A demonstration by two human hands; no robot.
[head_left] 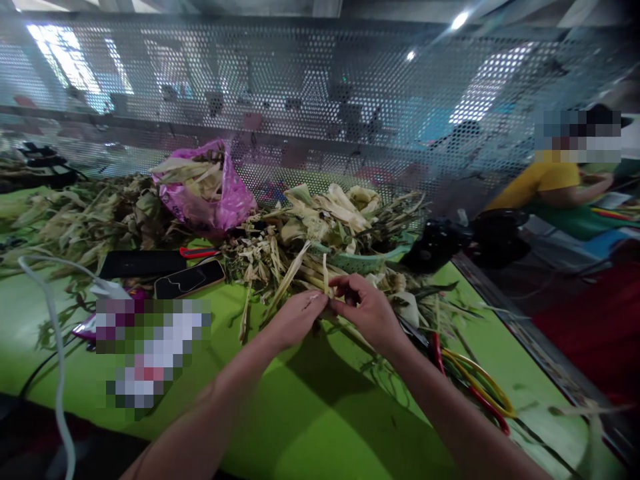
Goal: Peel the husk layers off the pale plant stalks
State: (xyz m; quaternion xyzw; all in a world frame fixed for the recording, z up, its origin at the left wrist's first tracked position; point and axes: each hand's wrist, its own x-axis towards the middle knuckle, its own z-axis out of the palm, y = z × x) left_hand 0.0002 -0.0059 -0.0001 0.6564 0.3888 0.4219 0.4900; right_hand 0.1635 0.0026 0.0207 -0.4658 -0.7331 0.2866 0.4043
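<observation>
Over the green table [310, 420], my left hand [303, 317] and my right hand [367, 310] meet with fingertips pinched together. A narrow pale strip of dried corn husk [325, 270] stands up from between them, held by both. Its lower end is hidden behind my fingers. Just beyond my hands, loose husk strips [295, 270] lie in a tangle. Behind these, a green plastic basket [355, 260] is heaped with dried corn husks [350, 210].
A pink plastic bag [235, 203] of husks stands at the back, beside a husk pile [100, 213]. Left lie a phone [189, 279], a red-handled tool [199, 253] and a white cable [59, 373]. Scissors with red and yellow handles [493, 395] lie right. A person in yellow [540, 180] sits far right.
</observation>
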